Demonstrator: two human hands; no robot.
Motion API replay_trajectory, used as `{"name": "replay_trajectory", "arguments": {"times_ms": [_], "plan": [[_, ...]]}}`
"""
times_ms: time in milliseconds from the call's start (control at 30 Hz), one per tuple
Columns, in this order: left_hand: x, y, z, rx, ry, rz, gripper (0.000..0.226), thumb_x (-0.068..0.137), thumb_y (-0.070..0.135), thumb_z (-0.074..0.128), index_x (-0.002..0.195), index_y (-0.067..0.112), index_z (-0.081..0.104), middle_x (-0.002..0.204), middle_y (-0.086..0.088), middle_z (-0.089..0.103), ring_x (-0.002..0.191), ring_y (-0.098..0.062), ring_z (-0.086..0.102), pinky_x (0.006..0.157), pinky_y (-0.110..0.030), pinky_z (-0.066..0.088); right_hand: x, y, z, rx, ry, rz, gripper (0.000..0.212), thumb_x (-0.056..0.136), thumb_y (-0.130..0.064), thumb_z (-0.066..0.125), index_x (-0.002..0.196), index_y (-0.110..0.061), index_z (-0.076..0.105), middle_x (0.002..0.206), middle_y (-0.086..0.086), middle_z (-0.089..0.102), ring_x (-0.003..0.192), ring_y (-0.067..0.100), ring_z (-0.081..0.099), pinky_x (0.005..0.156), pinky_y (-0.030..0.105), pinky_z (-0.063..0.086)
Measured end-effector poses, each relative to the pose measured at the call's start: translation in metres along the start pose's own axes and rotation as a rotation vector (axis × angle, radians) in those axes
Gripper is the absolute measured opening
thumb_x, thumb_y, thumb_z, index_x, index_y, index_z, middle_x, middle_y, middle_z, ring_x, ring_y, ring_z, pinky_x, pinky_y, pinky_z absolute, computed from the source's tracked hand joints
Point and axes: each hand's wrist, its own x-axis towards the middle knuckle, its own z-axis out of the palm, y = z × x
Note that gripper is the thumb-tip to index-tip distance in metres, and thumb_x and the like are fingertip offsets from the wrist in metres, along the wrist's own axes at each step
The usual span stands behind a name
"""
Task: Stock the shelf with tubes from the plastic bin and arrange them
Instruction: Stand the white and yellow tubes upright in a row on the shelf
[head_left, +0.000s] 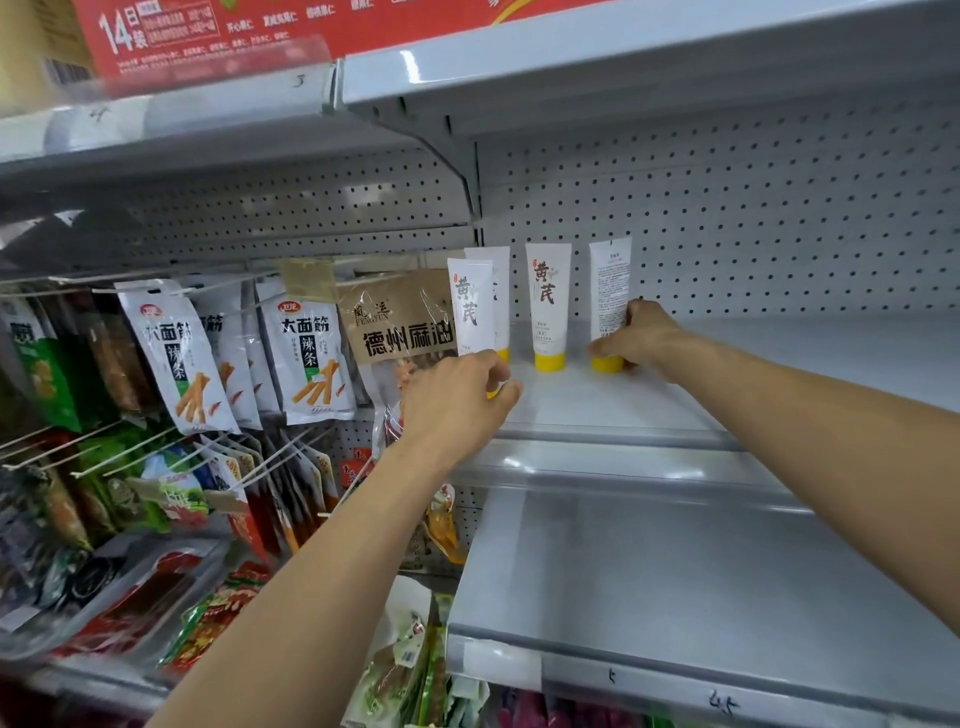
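Several white tubes with yellow caps stand cap-down on the grey shelf (597, 405). My left hand (457, 395) grips the lower end of the front-left tube (471, 306) near its cap. Right behind it stands another tube (500, 291), mostly hidden. A third tube (548, 306) stands free in the middle with its label facing me. My right hand (641, 338) holds the right tube (609, 291) just above its cap; this tube shows its printed back. The plastic bin is out of view.
Snack packets (306, 358) hang on pegs to the left of the shelf, close to my left hand. A pegboard wall (753, 208) backs the shelf. Another grey shelf (675, 597) lies below, and a shelf above carries a red carton (208, 31).
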Motion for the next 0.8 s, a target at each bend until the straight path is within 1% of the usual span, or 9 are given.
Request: {"name": "replay_trajectory", "arguments": {"times_ms": [133,233,300,333,467,600,667,733,800], "plan": [[0.001,0.000,-0.004,-0.036,-0.025,-0.023,0.026,0.092,0.046,0.054,0.106,0.028,0.065,0.098,0.011,0.068,0.092,-0.014,0.064,0.082,-0.038,0.054,-0.015,-0.005,-0.001,-0.002,0.003,0.061,0.058,0.075,-0.020,0.078,0.123,-0.005,0.051,0.123,0.011,0.059,0.109,0.029,0.059,0.088,0.037,0.052],[-0.003,-0.002,-0.009,-0.053,-0.020,-0.013,0.026,0.092,0.046,0.054,0.106,0.028,0.065,0.098,0.011,0.069,0.093,-0.014,0.064,0.082,-0.038,0.054,-0.037,-0.005,-0.003,-0.056,0.057,0.031,0.057,0.081,-0.021,0.072,0.127,-0.004,0.044,0.115,0.001,0.052,0.106,0.023,0.055,0.081,0.031,0.045],[-0.011,-0.004,-0.013,-0.057,0.012,0.013,0.025,0.092,0.045,0.053,0.107,0.028,0.065,0.098,0.011,0.069,0.093,-0.014,0.064,0.082,-0.039,0.054,-0.061,-0.006,-0.002,-0.127,0.104,-0.072,0.052,0.084,-0.020,0.068,0.128,-0.005,0.044,0.110,0.001,0.047,0.099,0.019,0.050,0.078,0.028,0.040],[-0.017,-0.006,-0.016,-0.053,0.035,0.028,0.025,0.092,0.045,0.052,0.107,0.029,0.064,0.098,0.011,0.069,0.092,-0.013,0.063,0.082,-0.039,0.053,-0.074,-0.007,-0.002,-0.161,0.119,-0.137,0.049,0.085,-0.020,0.068,0.127,-0.007,0.047,0.111,0.001,0.049,0.098,0.018,0.050,0.079,0.028,0.040],[-0.047,-0.014,-0.029,-0.079,0.109,0.074,0.023,0.091,0.046,0.052,0.107,0.032,0.062,0.097,0.015,0.068,0.091,-0.011,0.063,0.079,-0.037,0.054,-0.128,-0.007,0.007,-0.309,0.166,-0.359,0.036,0.085,-0.021,0.064,0.118,-0.013,0.056,0.115,0.003,0.059,0.102,0.021,0.055,0.089,0.039,0.048],[-0.086,-0.032,-0.037,-0.114,0.080,0.138,0.022,0.091,0.047,0.052,0.106,0.033,0.061,0.096,0.017,0.067,0.087,-0.009,0.063,0.075,-0.036,0.054,-0.183,-0.011,0.033,-0.365,0.233,-0.532,0.031,0.085,-0.022,0.062,0.115,-0.019,0.057,0.105,-0.008,0.058,0.091,0.008,0.051,0.083,0.032,0.048],[-0.108,-0.047,-0.037,-0.101,0.049,0.141,0.022,0.091,0.048,0.052,0.106,0.034,0.061,0.096,0.017,0.067,0.088,-0.010,0.063,0.074,-0.036,0.055,-0.208,-0.011,0.053,-0.361,0.227,-0.573,0.029,0.085,-0.020,0.062,0.114,-0.018,0.057,0.102,-0.011,0.055,0.089,0.007,0.050,0.081,0.032,0.047],[-0.130,-0.063,-0.033,-0.087,0.014,0.126,0.022,0.091,0.048,0.053,0.105,0.034,0.062,0.095,0.016,0.067,0.089,-0.012,0.062,0.071,-0.033,0.053,-0.230,-0.008,0.076,-0.375,0.185,-0.598,0.027,0.086,-0.018,0.061,0.112,-0.016,0.058,0.103,-0.006,0.059,0.089,0.012,0.054,0.079,0.033,0.048],[-0.153,-0.083,-0.018,-0.114,-0.042,0.098,0.022,0.091,0.048,0.054,0.105,0.033,0.063,0.094,0.014,0.068,0.089,-0.014,0.063,0.071,-0.033,0.053,-0.250,0.003,0.107,-0.380,0.103,-0.578,0.024,0.087,-0.020,0.061,0.111,-0.016,0.059,0.104,-0.001,0.062,0.089,0.015,0.056,0.077,0.035,0.049]]}}
